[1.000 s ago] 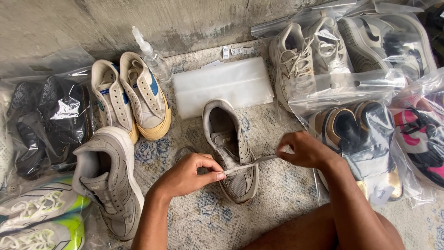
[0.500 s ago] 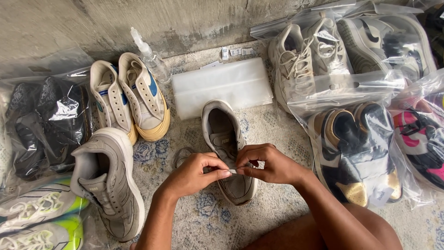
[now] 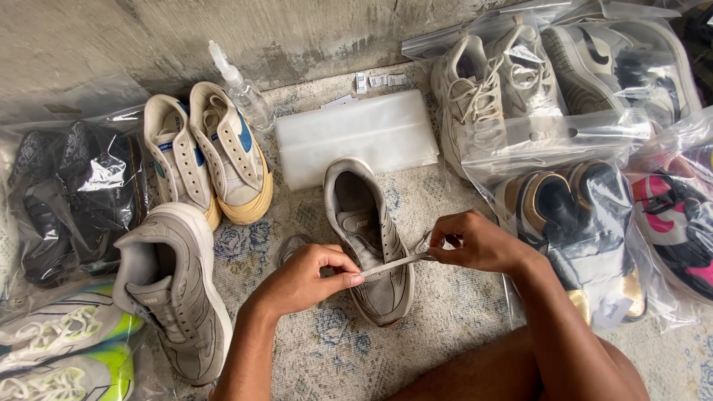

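Patterned rug (image 3: 312, 349) under everything, concrete wall behind. Grey shoe (image 3: 369, 238) at centre, toe toward person, long axis running away toward wall. Lace (image 3: 397, 262) stretched flat across shoe's toe end, crosswise to that axis. Left hand (image 3: 303, 278) pinches lace's left end, fingers closed; right hand (image 3: 475, 241) pinches right end, fingers closed. Shoe lies between and just beyond both hands, equally near. Matching grey shoe (image 3: 172, 289) left of it; folded plastic bags (image 3: 355, 137) beyond it.
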